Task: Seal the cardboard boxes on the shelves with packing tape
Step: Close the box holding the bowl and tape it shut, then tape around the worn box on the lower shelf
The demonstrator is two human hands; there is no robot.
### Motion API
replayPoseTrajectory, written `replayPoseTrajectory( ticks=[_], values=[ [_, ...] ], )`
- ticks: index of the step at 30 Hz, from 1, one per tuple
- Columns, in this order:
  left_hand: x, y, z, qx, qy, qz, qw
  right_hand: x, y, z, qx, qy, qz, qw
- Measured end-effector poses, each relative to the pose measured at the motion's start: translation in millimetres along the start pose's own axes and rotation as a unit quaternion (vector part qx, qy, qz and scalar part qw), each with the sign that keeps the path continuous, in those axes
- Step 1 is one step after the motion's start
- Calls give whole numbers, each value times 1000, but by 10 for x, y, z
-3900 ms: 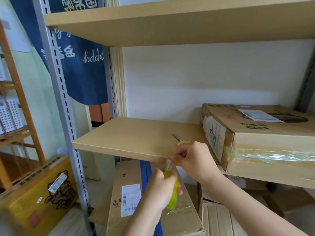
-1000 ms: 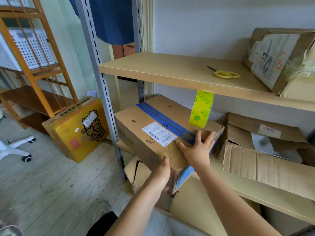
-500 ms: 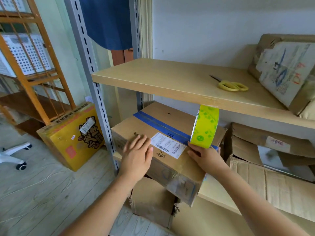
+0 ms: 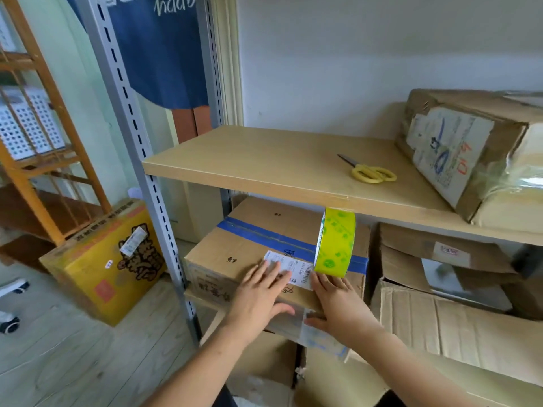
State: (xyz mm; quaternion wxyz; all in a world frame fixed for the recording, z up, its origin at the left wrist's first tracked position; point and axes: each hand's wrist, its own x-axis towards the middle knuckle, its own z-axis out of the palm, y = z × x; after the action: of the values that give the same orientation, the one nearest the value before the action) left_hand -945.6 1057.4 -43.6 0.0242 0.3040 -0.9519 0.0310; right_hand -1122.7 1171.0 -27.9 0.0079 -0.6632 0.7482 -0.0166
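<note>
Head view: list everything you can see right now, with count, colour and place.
blue-taped box: 1, brown, lower shelf, under both hands
tape roll: 1, yellow-green, hanging from upper shelf edge
scissors: 1, yellow handles, upper shelf
wrapped box: 1, brown, upper shelf right
open boxes: several, brown, lower right
yellow box: 1, floor left
wooden rack: 1, orange, far left
left hand: flat on box top
right hand: at box front edge

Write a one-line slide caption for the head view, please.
Both hands press flat on a blue-taped cardboard box, green tape roll hanging above.
</note>
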Motion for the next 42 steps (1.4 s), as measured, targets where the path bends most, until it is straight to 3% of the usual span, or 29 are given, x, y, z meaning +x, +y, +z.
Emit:
replayPoseTrajectory(
  ticks=[3,5,7,9,12,15,19,24,26,28,30,33,37,42],
  values=[
    [66,-45,-85,0,37,14,999,-2,124,-56,3,25,-11,1000],
    [46,-229,-165,-5,9,16,1000,-43,124,-28,-23,50,14,998],
    [-9,-474,-228,19,9,-42,999,-102,132,53,0,71,74,995],
    [-77,-780,-262,11,-10,-160,987,-219,116,156,90,88,158,979],
    [-175,-1178,-226,-151,-32,-286,946,-326,96,207,277,109,220,929],
    [-235,-1253,-168,-297,3,-307,904,-336,109,208,293,119,222,922],
    [-215,-1237,12,-277,86,-318,903,-312,96,202,269,106,231,929],
    [-25,-1043,-30,-148,64,-382,910,22,124,121,277,62,221,933],
    [-3,-720,-43,-94,120,-349,925,23,181,21,250,7,211,945],
    [-52,-325,2,-45,216,-217,951,-198,230,-95,215,-19,186,959],
    [-143,156,33,-45,270,-45,961,-568,338,-161,199,36,169,965],
    [-208,857,-16,-69,232,135,961,-1165,702,-123,137,148,199,959],
    [40,1467,-115,-158,188,159,956,-1724,1309,-48,77,193,292,934],
    [571,1986,-275,-217,113,123,962,-1774,1953,-67,30,112,292,949]
  ],
)
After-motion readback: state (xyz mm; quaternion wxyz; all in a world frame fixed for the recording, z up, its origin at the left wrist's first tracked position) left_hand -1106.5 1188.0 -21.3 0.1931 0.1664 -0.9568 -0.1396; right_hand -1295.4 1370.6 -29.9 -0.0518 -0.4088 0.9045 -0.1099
